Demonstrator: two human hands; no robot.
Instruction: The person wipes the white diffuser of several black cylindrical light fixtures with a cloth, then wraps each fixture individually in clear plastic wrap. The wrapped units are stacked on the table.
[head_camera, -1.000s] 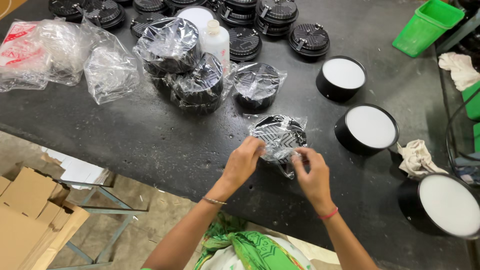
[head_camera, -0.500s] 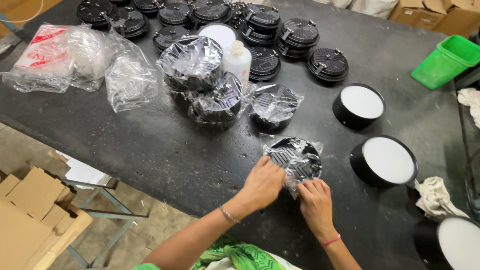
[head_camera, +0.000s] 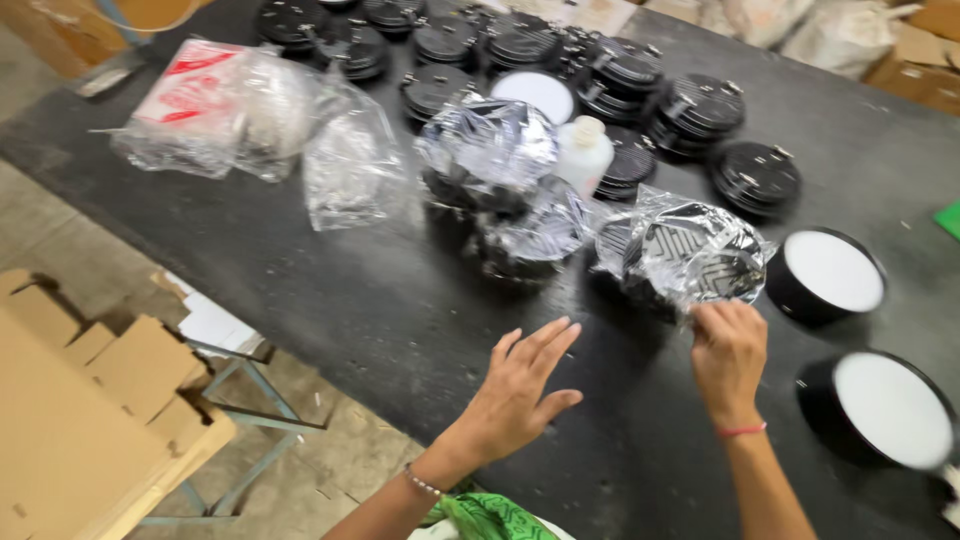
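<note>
Two hands had worked the wrap a moment before; now your left hand (head_camera: 520, 395) hovered open, empty, above the dark desk (head_camera: 330, 300), while your right hand (head_camera: 728, 345) pinched the clear plastic-bagged round black light fitting (head_camera: 695, 262), moved up beside the other wrapped ones.

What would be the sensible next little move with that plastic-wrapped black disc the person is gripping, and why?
Probably set it down beside the other wrapped discs and let go. The right hand pinches the clear bag of the wrapped black disc at its near edge, right next to that cluster, while the left hand hovers open over the bare dark table, holding nothing.
</note>
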